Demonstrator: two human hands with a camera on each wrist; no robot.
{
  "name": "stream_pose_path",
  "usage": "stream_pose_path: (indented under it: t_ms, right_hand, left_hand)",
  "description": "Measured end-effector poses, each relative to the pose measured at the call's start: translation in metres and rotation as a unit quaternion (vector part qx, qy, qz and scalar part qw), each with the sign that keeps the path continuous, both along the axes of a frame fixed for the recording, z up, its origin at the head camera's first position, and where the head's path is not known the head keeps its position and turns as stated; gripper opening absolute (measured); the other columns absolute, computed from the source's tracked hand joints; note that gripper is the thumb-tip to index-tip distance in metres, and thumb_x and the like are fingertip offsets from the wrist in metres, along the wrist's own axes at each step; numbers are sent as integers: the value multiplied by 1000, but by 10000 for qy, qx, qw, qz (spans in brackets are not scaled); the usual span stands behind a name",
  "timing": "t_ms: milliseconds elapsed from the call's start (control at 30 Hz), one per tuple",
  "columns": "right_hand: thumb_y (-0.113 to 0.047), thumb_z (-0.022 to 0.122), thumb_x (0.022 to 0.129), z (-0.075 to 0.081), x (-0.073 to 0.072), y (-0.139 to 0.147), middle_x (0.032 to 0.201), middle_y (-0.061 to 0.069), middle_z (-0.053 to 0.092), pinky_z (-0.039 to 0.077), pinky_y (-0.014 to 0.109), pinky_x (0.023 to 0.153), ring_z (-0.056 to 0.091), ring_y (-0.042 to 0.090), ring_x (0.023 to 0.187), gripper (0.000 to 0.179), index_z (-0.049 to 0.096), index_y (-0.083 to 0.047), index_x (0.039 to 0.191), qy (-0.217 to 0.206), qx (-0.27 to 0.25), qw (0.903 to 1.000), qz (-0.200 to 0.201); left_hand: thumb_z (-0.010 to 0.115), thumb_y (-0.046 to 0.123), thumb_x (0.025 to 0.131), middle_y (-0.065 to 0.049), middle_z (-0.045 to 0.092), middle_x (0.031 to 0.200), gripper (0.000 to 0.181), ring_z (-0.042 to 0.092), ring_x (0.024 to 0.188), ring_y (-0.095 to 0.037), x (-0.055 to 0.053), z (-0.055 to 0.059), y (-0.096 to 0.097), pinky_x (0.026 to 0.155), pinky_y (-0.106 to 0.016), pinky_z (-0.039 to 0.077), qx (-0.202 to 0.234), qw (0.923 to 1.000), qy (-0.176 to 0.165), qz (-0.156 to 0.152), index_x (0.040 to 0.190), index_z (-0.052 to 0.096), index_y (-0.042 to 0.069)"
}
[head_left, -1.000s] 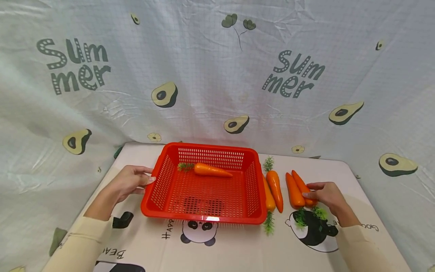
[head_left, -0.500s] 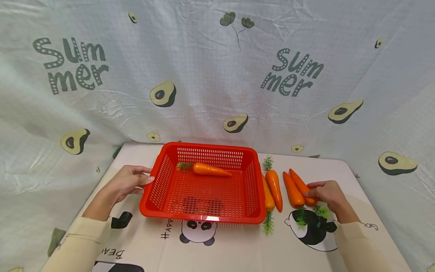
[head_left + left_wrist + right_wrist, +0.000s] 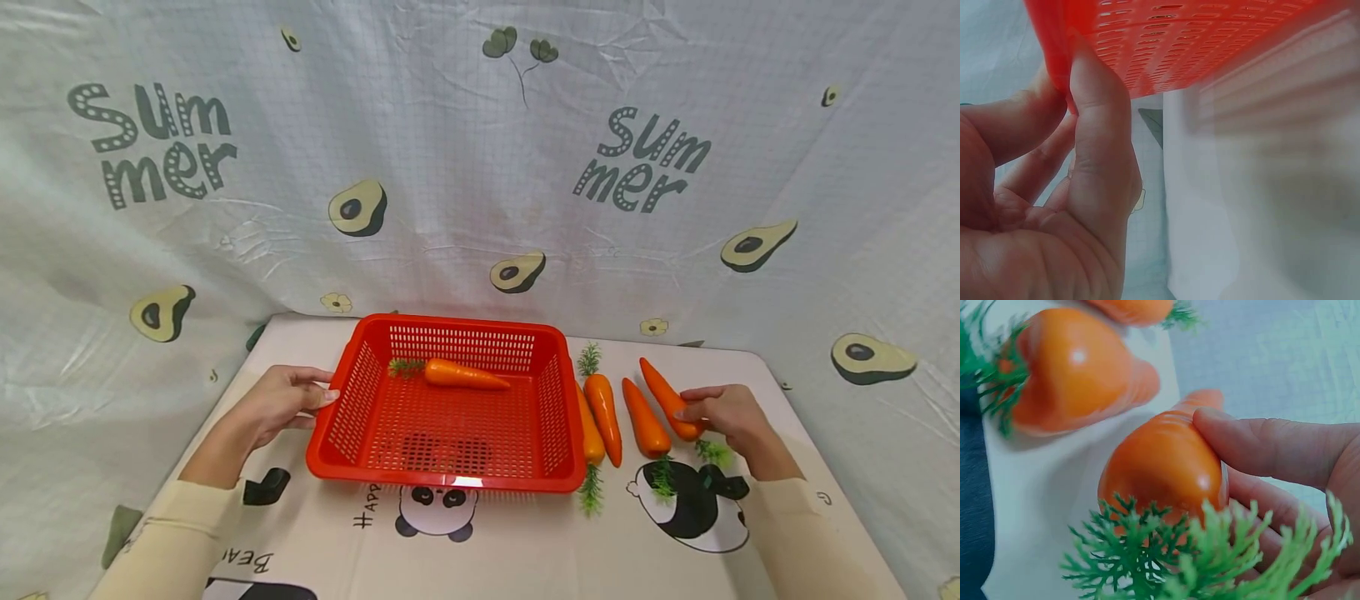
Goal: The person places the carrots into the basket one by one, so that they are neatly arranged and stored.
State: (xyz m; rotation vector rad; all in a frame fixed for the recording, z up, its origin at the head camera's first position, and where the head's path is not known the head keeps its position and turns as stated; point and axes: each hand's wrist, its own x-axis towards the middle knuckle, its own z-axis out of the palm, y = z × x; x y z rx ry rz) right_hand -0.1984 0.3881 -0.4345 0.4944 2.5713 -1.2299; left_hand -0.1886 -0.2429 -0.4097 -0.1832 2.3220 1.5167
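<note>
In the head view, my left hand (image 3: 279,408) pinches the left rim of a red plastic basket (image 3: 442,481) with slotted walls; in the left wrist view, thumb and fingers lie on either side of that rim (image 3: 1054,56). The basket's left side looks raised off the table. One carrot (image 3: 465,375) with a green top lies inside, near the back wall. At the right, my right hand (image 3: 729,417) holds a carrot (image 3: 663,398) near its thick, leafy end, its tip pointing away from me. The right wrist view shows the thumb on this carrot's side (image 3: 1160,465), its green leaves in front.
Another carrot (image 3: 645,419) lies just left of the held one. Two more, a front-leafed carrot (image 3: 589,429) and a back-leafed carrot (image 3: 604,417), lie against the basket's right side. A printed cloth (image 3: 450,208) hangs behind the white table (image 3: 525,550).
My right hand has drawn its carrot slightly away and to the right, so a gap now separates it from the neighbouring carrot. The left hand and basket stay practically the same.
</note>
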Motion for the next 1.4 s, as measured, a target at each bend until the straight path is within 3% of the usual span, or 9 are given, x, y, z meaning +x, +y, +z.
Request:
stream_pose_path:
  t_ms: [467, 1000, 1400]
  right_hand:
    - [-19, 78, 91, 11, -9, -8, 142, 34, 53, 60, 45, 100, 63, 35, 112, 62, 56, 10, 142, -57, -211, 9997, 100]
    - [-16, 78, 91, 26, -21, -31, 139, 34, 58, 64, 37, 90, 69, 17, 89, 60, 57, 11, 141, 179, -427, 9979, 448]
    - [-14, 77, 92, 37, -30, -47, 140, 32, 59, 64, 32, 86, 67, 17, 94, 59, 57, 10, 142, 302, -598, 9952, 719]
  left_hand:
    - [66, 15, 102, -8, 75, 108, 54, 74, 83, -16, 0, -1, -2, 75, -33, 65, 28, 10000, 11, -9, 147, 48, -10]
    - [66, 15, 102, -12, 74, 114, 53, 73, 85, -17, 0, 0, 1, 76, -33, 65, 12, 10000, 12, -5, 146, 50, -9]
    - [66, 16, 102, -16, 73, 118, 53, 73, 85, -17, 0, 1, 1, 77, -33, 65, -36, 10000, -41, 41, 147, 50, -8]
